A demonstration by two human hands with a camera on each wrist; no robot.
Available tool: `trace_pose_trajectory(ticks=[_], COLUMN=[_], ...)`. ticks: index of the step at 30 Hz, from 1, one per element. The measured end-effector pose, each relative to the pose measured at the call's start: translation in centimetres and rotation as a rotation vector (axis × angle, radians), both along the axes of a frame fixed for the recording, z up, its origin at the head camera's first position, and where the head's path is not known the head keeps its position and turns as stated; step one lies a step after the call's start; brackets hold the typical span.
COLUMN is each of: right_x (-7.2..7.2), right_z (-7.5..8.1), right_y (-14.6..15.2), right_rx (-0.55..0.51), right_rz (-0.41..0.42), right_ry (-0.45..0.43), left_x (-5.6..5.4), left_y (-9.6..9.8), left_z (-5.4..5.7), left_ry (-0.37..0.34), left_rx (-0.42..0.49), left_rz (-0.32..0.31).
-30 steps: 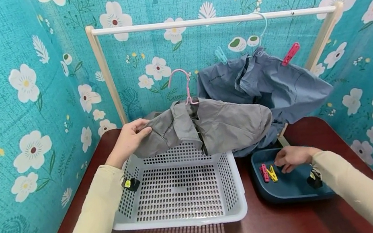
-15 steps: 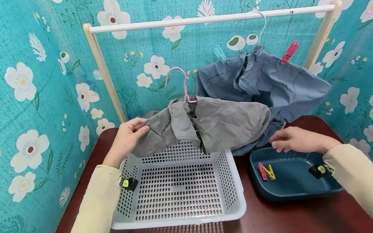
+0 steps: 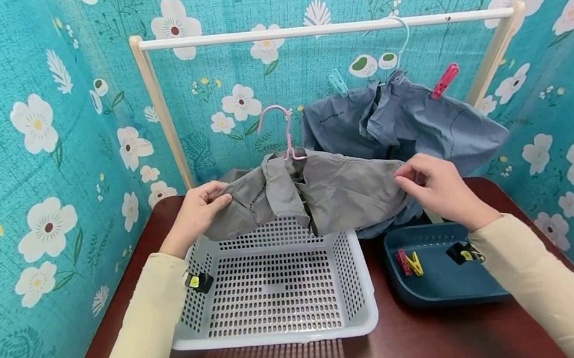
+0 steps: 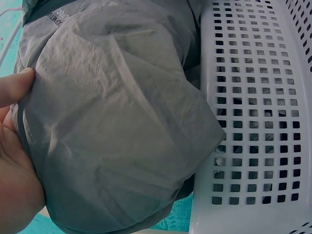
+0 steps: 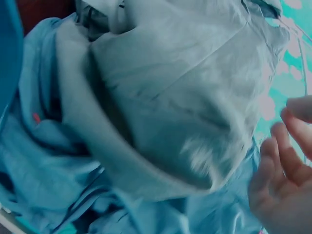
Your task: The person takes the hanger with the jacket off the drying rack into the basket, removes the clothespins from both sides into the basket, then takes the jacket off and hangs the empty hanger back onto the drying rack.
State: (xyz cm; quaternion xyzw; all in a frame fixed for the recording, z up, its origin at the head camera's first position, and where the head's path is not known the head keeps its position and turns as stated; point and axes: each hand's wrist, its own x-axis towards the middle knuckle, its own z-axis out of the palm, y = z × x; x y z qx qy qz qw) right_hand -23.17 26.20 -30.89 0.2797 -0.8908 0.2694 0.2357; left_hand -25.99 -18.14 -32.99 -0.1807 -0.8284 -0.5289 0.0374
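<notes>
A grey jacket (image 3: 356, 187) hangs on a pink hanger (image 3: 288, 132), its front edges parted at the collar. My left hand (image 3: 199, 211) pinches the jacket's left shoulder between thumb and fingers; the left wrist view shows the thumb (image 4: 19, 87) on the cloth edge. At the opposite shoulder is my right hand (image 3: 437, 186), fingers loosely bent. In the right wrist view these fingers (image 5: 282, 156) stand just beside the grey cloth and hold nothing. A white perforated basket (image 3: 370, 310) stands below the jacket.
Behind on the right, a blue jacket (image 3: 436, 124) hangs from the white rail (image 3: 264, 35), with a light-blue clothespin (image 3: 338, 83) and a red clothespin (image 3: 445, 81) on it. A dark blue tray (image 3: 436, 299) on the table holds a pink clothespin (image 3: 403, 262) and a yellow clothespin (image 3: 415, 264).
My right hand has risen out of the dark blue tray and moved left to the grey jacket's right shoulder. My left hand keeps its pinch on the other shoulder.
</notes>
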Motion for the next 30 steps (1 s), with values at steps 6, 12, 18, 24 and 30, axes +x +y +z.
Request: trace_pose_trajectory(ticks=[6, 12, 18, 24, 30], right_x=[-1.1, -2.3, -3.0, -3.0, -2.9], right_z=[0.3, 0.0, -0.9, -1.3, -1.2], right_y=[-2.3, -3.9, -4.4, -3.8, -3.4], right_rx=[0.030, 0.104, 0.051, -0.002, -0.009], right_rz=[0.002, -0.016, -0.030, -0.098, -0.091], right_ry=[0.104, 0.044, 0.017, 0.042, -0.014], left_x=[1.2, -0.3, -0.6, -0.6, -0.7], left_y=[0.5, -0.1, -0.3, -0.6, -0.1], left_z=[1.2, -0.3, -1.0, -1.0, -0.5], left_ry=[0.004, -0.001, 0.010, 0.038, 0.043], left_rx=[0.002, 0.010, 0.018, 0.004, -0.066], left_rz=[0.001, 0.006, -0.007, 0.006, 0.007])
